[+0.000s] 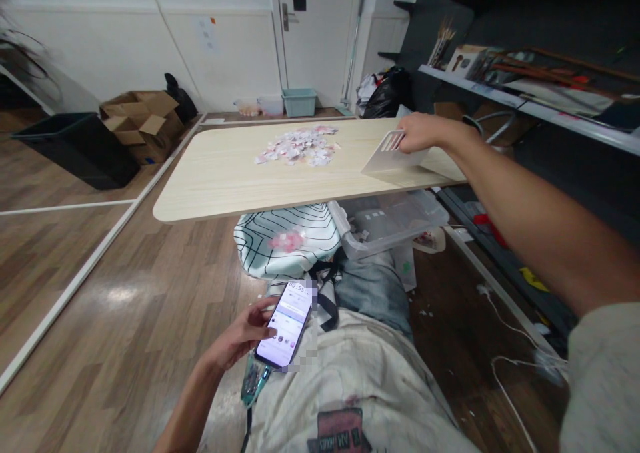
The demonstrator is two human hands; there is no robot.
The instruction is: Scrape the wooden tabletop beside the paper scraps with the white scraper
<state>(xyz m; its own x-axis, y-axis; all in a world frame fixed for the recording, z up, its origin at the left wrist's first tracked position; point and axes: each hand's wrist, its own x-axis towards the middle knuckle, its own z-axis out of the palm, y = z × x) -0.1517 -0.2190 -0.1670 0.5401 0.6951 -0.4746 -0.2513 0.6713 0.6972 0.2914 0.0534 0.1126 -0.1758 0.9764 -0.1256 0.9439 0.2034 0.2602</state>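
My left hand (239, 336) is low near my lap, fingers wrapped round a lit smartphone (286, 322), thumb on its edge. My right hand (419, 132) reaches out over the right side of a light wooden table (215, 173) and grips the slotted handle of a flat white scraper (389, 156), whose blade rests tilted on the tabletop. A loose heap of small white and pink paper pieces (299, 146) lies on the table, to the left of the scraper and apart from it.
Under the table sit a clear plastic bin (387, 221) and a striped cushion (285, 236) with a few pink scraps on it. Cardboard boxes (143, 123) and a black crate (77, 146) stand at left. Shelves (540, 86) run along the right wall.
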